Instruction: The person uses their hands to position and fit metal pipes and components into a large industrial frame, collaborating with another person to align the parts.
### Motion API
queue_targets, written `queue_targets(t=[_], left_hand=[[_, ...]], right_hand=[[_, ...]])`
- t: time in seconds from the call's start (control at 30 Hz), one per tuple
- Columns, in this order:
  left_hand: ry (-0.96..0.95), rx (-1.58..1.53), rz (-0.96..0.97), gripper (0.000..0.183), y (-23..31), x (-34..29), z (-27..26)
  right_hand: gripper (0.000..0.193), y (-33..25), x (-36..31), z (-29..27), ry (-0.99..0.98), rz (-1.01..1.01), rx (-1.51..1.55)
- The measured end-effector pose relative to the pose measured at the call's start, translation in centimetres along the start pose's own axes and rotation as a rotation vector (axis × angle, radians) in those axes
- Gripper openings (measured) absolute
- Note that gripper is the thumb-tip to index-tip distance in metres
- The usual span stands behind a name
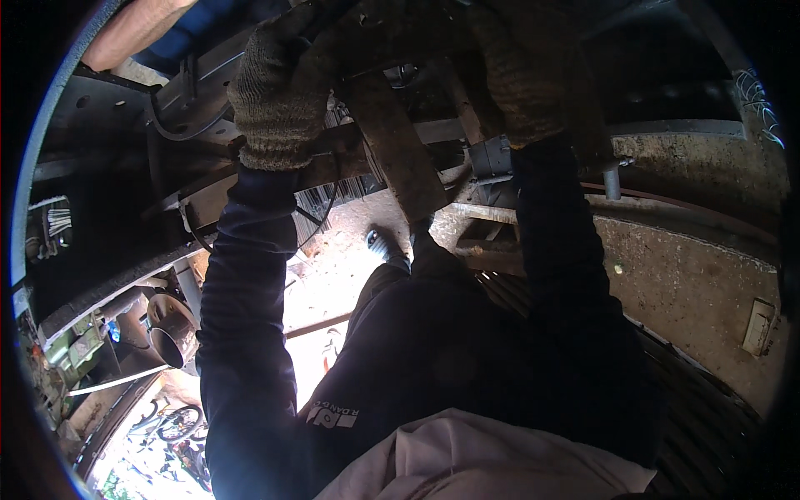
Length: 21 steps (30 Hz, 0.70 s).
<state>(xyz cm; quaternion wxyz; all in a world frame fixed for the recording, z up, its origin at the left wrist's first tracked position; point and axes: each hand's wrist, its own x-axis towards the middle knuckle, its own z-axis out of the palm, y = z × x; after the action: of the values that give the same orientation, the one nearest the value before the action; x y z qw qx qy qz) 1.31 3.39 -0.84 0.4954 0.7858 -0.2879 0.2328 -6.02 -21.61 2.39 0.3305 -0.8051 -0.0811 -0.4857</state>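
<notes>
Both my arms reach up and forward in dark sleeves, and each hand wears a grey-brown knitted glove. My left hand [279, 96] is closed at the edge of a dark, broad piece [400, 37], with its fingertips lost in shadow. My right hand [521, 83] is closed at the other side of that piece, and its fingers are mostly dark too. Whether the piece is wood or metal cannot be told. Below it, between my hands, a worn brown plank-like bar [400, 154] slants down toward my feet.
Another person's bare forearm [137, 33] shows at the upper left. Dark metal framework surrounds my hands, with a thin cable [336, 187] beside my left wrist. A rusty pipe [171, 329] lies at the left. A stained pale wall or panel [683, 275] stands to the right.
</notes>
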Motion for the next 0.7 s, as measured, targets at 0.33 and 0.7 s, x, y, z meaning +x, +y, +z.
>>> queue_targets(t=[0.33, 0.7], left_hand=[[-0.028, -0.016, -0.07, 0.034, 0.3, 0.0, 0.1], [0.0, -0.055, -0.05, 0.034, -0.3, 0.0, 0.1]], right_hand=[[0.023, -0.1, 0.7, -0.5, 0.026, -0.224, -0.177], [0.023, 0.2, 0.5, -0.2, 0.032, -0.169, -0.172]])
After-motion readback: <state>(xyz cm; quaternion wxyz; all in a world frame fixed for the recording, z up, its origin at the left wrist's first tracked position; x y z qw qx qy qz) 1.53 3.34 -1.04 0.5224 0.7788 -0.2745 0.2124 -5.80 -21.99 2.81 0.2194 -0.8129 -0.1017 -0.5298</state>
